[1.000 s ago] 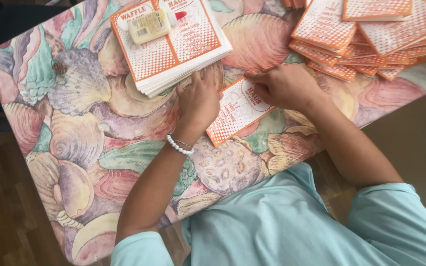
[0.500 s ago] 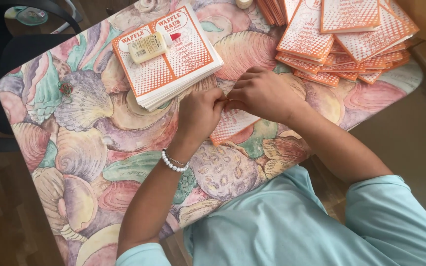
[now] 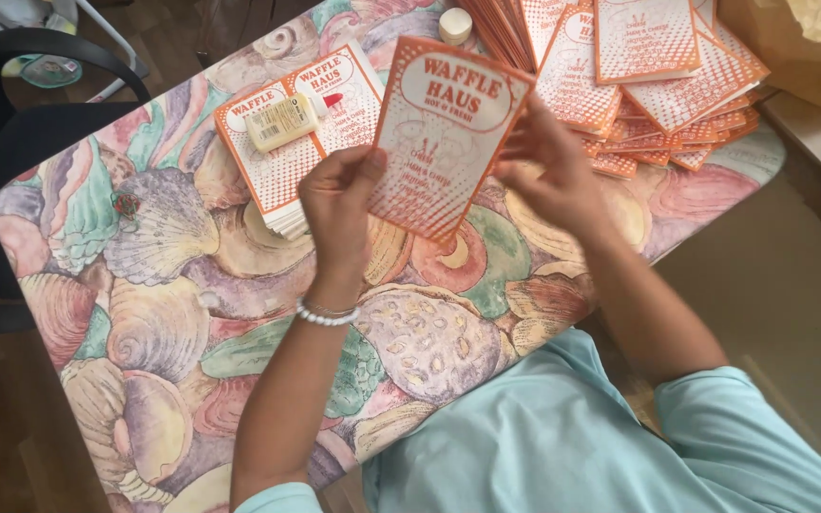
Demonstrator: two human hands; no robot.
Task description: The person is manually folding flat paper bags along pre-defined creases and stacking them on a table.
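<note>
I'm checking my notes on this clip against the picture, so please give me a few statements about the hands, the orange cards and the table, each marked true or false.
1. Both hands hold one orange-and-white card up off the table. True: the left hand grips its left edge, the right hand its right edge.
2. A glue stick lies on the neat stack of cards to the left. True.
3. The loose pile of cards at the right is blue. False: it is orange and white, like the held card.
4. The tablecloth is plain white. False: it bears a coloured seashell pattern.
5. The bead bracelet is on the right wrist. False: it is on the left wrist.
</note>
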